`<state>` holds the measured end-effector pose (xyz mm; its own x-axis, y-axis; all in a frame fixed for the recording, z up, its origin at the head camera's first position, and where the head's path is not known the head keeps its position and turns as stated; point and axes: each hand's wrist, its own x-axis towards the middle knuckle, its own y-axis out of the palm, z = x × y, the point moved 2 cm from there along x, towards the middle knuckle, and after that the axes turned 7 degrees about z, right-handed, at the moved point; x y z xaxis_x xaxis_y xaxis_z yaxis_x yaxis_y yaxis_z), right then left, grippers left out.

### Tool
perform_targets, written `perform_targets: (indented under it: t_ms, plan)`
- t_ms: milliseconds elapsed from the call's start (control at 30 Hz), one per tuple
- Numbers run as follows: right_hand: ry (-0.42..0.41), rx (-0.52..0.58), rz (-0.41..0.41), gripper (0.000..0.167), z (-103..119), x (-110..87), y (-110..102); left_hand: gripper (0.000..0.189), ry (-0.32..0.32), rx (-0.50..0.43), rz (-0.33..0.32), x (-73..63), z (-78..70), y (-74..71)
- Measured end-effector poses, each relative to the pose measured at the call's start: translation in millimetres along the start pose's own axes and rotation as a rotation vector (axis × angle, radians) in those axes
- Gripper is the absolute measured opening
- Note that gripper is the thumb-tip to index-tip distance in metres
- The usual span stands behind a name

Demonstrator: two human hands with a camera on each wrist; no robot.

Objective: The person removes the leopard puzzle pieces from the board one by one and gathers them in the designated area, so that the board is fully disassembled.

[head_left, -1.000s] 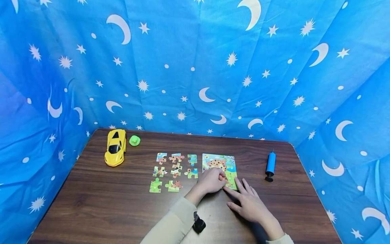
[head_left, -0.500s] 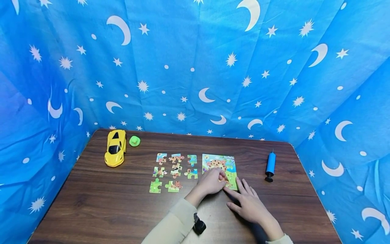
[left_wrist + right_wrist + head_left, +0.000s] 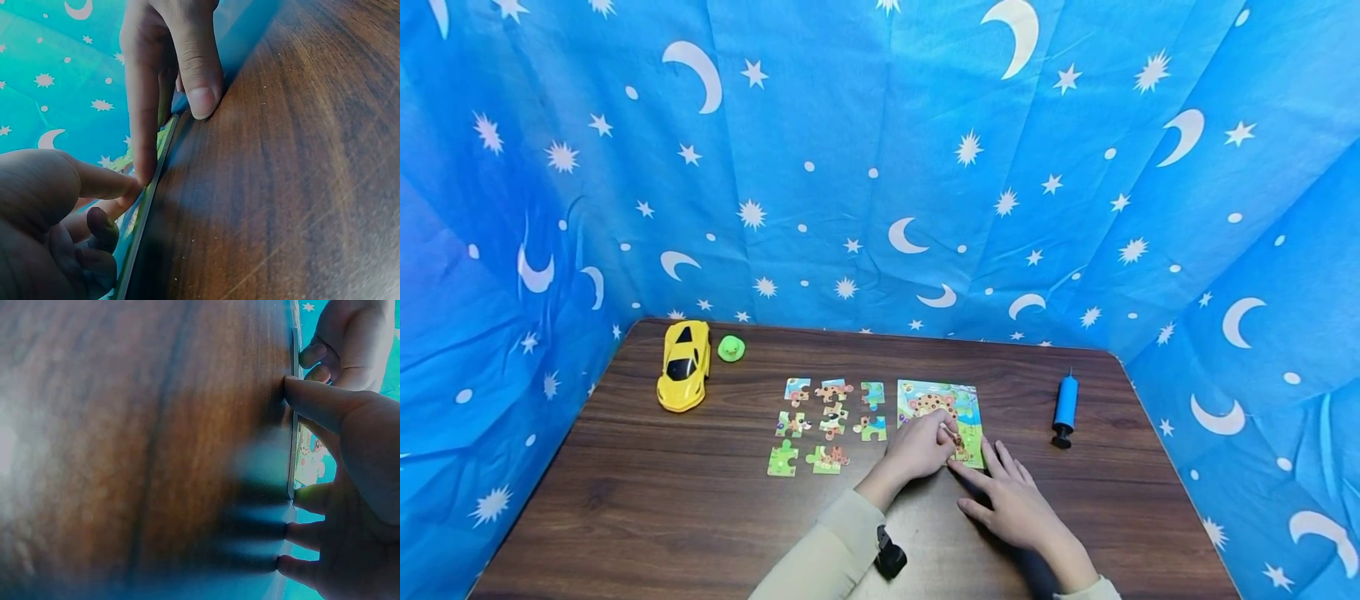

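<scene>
A square puzzle board (image 3: 966,404) with a spotted cartoon animal lies right of the table's middle. My left hand (image 3: 921,444) is over its lower part with bent fingers; whether a piece is between the fingertips is hidden. In the left wrist view the thumb and forefinger of my left hand (image 3: 37,200) meet close to the other hand's forefinger at the board's edge. My right hand (image 3: 1015,504) has its fingers spread and mostly straight, its forefinger touching the board's near edge. Loose jigsaw pieces, among them a green one (image 3: 782,458), lie in rows to the left.
A yellow toy car (image 3: 682,367) and a small green toy duck (image 3: 731,348) stand at the table's back left. On the right lies a blue hand pump (image 3: 1065,408). A blue curtain (image 3: 820,167) with moons and stars surrounds the wooden table (image 3: 647,508).
The fingers of my left hand have shifted slightly over the board, showing a bit more of its lower picture. My right hand and the loose pieces stay where they were.
</scene>
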<state>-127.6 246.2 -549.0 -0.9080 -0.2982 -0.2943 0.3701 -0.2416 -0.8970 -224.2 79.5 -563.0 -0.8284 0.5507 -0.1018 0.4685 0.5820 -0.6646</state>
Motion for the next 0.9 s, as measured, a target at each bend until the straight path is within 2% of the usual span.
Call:
perform_targets:
  t_ms: [533, 700, 900]
  plan:
    - [-0.021, -0.013, -0.015, 0.053, 2.2, -0.8, -2.3, 0.023, -0.010, -0.077, -0.036, -0.3, 2.4, 2.9]
    - [-0.023, -0.016, -0.015, 0.054, 1.4, -0.4, -2.0, 0.022, -0.009, -0.074, -0.052, -5.4, 1.4, -4.7]
    - [-0.024, -0.020, -0.015, 0.054, -0.5, -0.9, -1.1, 0.021, -0.027, -0.098, -0.078, -23.9, 1.4, -22.1]
